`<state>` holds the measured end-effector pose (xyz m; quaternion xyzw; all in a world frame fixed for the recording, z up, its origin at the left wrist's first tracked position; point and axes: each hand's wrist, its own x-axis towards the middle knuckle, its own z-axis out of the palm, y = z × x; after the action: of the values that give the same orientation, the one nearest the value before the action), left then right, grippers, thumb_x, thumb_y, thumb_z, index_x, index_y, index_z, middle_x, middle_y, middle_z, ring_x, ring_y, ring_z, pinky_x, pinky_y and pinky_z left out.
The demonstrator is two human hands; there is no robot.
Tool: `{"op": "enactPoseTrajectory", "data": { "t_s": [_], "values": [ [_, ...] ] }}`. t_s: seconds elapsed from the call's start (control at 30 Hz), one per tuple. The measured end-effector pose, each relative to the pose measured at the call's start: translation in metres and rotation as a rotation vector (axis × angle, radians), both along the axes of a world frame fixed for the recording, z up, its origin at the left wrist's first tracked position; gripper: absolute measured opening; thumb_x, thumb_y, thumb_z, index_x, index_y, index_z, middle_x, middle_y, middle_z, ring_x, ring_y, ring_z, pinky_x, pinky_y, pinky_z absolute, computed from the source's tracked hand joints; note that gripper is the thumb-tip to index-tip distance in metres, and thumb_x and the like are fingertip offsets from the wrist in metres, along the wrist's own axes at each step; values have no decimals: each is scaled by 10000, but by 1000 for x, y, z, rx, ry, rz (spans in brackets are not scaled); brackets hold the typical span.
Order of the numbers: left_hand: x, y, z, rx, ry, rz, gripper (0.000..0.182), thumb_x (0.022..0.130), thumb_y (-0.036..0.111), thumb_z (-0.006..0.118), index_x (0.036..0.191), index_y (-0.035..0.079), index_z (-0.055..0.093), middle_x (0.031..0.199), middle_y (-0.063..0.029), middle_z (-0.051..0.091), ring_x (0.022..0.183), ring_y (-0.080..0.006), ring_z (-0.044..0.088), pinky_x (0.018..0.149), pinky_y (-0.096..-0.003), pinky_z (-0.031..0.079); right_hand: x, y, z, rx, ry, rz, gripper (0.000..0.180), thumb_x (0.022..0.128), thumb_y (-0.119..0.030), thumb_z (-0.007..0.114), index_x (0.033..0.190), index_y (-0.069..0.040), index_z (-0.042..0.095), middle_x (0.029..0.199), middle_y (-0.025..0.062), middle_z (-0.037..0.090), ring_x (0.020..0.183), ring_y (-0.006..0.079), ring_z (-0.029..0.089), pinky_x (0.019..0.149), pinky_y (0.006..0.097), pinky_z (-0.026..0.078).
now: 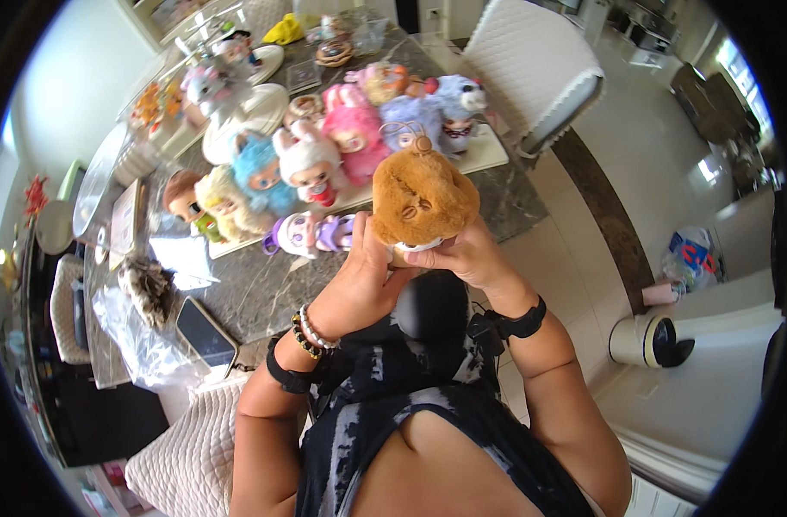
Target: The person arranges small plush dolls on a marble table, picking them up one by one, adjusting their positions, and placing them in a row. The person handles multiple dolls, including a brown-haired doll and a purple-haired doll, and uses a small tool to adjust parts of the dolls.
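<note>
Between my two hands I hold a brown plush doll [425, 194], its furry head towards me and a loop on top. My left hand [367, 271] grips its lower left side, while my right hand [474, 258] wraps its right side with the thumb in front. Most of the doll's body is hidden under its head and my fingers. Just beyond my left hand, a doll in purple and white [309, 234] lies on its side. Behind it stand a white rabbit-eared doll [306, 161], a pink plush doll [351, 136] and a blue plush doll [261, 171].
The dolls crowd a dark marble table [270, 291]. At its left lie a smartphone [206, 336], clear plastic wrapping [141, 342] and a grey-brown furry item [148, 291]. A quilted chair [535, 58] stands at the far right side; a bin [639, 341] is on the floor.
</note>
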<state>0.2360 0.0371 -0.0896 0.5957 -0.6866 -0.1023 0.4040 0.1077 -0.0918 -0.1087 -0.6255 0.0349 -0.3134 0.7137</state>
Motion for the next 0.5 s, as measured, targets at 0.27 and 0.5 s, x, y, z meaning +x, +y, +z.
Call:
{"op": "enactPoseTrajectory", "data": {
  "t_s": [0.27, 0.5],
  "values": [
    [-5, -30, -2, 71, 93, 116, 737, 754, 45, 765, 1373, 51, 365, 1192, -150, 461, 1086, -271, 545, 842, -360, 510, -50, -116, 19, -151, -1, -509, 678, 712, -111, 830, 1292, -43, 484, 1226, 124, 611, 1132, 213, 605, 957, 393, 541],
    [7, -15, -10, 171, 108, 139, 707, 776, 72, 761, 1368, 45, 376, 1204, -139, 493, 1046, -240, 578, 828, -348, 518, -21, -207, -23, 59, 512, -399, 463, 691, -15, 829, 1093, 71, 614, 992, 133, 699, 916, 214, 681, 670, 297, 571]
  ]
}}
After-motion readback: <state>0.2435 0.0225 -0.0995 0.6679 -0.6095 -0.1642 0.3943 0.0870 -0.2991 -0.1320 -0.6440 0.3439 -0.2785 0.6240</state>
